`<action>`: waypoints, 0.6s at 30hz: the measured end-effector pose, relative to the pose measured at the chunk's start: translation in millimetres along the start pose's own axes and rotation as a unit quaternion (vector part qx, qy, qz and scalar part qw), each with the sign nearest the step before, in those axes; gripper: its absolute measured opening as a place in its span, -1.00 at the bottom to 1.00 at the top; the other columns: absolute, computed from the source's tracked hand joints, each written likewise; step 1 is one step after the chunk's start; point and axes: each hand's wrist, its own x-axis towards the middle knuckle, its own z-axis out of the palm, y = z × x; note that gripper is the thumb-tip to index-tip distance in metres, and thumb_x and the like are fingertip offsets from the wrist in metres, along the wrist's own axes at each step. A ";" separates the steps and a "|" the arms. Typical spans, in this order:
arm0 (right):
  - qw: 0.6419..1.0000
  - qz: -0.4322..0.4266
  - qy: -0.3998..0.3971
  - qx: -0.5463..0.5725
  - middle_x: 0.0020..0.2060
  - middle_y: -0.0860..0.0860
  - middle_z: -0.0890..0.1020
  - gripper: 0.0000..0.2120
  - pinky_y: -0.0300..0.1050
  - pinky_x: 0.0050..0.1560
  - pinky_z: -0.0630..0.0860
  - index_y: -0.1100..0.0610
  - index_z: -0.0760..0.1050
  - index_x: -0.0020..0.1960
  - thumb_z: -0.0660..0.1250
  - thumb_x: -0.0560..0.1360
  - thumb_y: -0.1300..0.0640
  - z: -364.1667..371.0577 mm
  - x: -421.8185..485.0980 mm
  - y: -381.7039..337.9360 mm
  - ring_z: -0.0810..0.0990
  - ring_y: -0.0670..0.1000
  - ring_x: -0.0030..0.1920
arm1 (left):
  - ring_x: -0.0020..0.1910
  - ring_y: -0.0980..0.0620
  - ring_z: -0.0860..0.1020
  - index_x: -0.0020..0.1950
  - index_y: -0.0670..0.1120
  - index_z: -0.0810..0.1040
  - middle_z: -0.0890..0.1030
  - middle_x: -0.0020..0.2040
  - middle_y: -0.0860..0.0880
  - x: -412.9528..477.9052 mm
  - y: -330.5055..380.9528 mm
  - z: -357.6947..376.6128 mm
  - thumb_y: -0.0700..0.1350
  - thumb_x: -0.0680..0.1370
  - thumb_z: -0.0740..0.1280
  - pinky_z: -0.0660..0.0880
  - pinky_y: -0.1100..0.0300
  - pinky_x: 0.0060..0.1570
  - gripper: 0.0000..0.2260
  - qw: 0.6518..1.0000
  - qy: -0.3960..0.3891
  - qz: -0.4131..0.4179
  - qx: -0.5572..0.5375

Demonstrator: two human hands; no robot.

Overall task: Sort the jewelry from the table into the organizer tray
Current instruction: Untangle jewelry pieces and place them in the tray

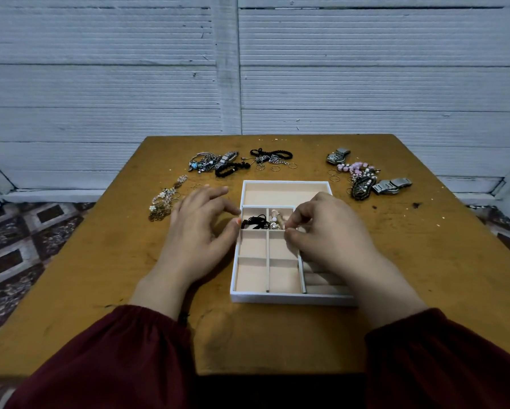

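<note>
Here the right hand (pixel 330 231) sits over the organizer tray (pixel 277 298), thumb and forefinger drawn together at a beaded piece (pixel 275 219) in a small far cell; whether they actually grip it I cannot tell. The left hand (pixel 200 225) is relaxed, fingers spread, thumb at the tray's left wall. A black cord (pixel 255 222) lies in the neighbouring cell. Chains (pixel 208 164), pink beads (pixel 357 169) and a watch (pixel 392 185) lie on the table (pixel 129 261) beyond.
</note>
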 end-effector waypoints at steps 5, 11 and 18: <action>1.000 0.009 0.006 -0.026 -0.21 -0.09 0.38 -0.94 -0.14 -0.15 0.32 -0.05 0.62 -0.18 0.37 0.38 0.06 0.8 1.9 -1.9 0.50 0.05 -0.01 | 0.42 0.02 0.24 -0.21 0.13 0.61 0.47 0.30 0.14 1.7 9.1 2.4 0.20 0.33 0.21 0.07 -0.08 0.35 -0.75 1.000 -0.011 0.019 0.017; 0.999 0.010 0.006 -0.034 -0.22 -0.08 0.39 -0.94 -0.14 -0.14 0.32 -0.07 0.56 -0.26 0.36 0.38 0.07 2.2 4.1 -3.5 0.50 0.06 -0.03 | 0.42 -0.01 0.22 -0.24 0.14 0.60 0.46 0.30 0.14 7.3 13.4 5.0 0.09 0.31 0.31 0.04 -0.03 0.35 -0.88 0.999 -0.023 -0.002 0.037; 0.999 0.010 0.015 -0.050 -0.22 -0.08 0.39 -0.96 -0.14 -0.13 0.31 -0.07 0.56 -0.28 0.37 0.35 0.05 2.7 2.9 -5.1 0.48 0.07 0.00 | 0.42 -0.02 0.21 -0.25 0.13 0.60 0.47 0.29 0.13 10.2 10.8 6.8 0.12 0.33 0.29 0.04 0.00 0.34 -0.86 0.998 -0.027 0.005 0.054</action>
